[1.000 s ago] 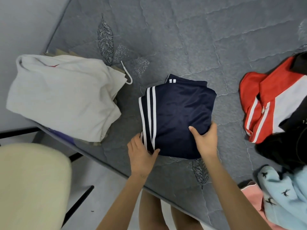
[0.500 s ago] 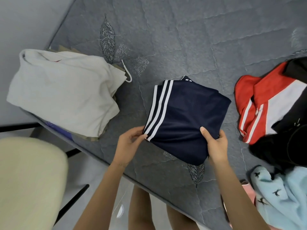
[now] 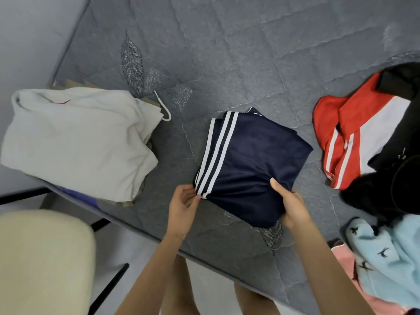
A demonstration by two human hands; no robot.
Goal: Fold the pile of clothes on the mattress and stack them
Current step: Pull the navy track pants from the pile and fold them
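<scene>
A folded navy garment with white side stripes (image 3: 254, 160) lies in the middle of the grey quilted mattress (image 3: 227, 53). My left hand (image 3: 183, 210) pinches its near striped corner. My right hand (image 3: 289, 205) grips its near right edge, thumb on top. On the left sits a stack of folded clothes topped by a cream garment (image 3: 77, 142). The unfolded pile lies at the right: a red and white jacket (image 3: 354, 137), black clothing (image 3: 391, 178), a light blue garment with bird prints (image 3: 391, 258) and a pink piece (image 3: 347, 264).
The mattress's near edge (image 3: 204, 255) runs diagonally across the lower middle. A cream padded chair (image 3: 41, 262) with black legs stands at the lower left, off the mattress. A grey wall (image 3: 34, 30) borders the mattress on the left.
The navy garment has been turned clockwise, its striped edge now slanting. My left hand shifted left to the striped corner; my right hand moved right along the near edge.
</scene>
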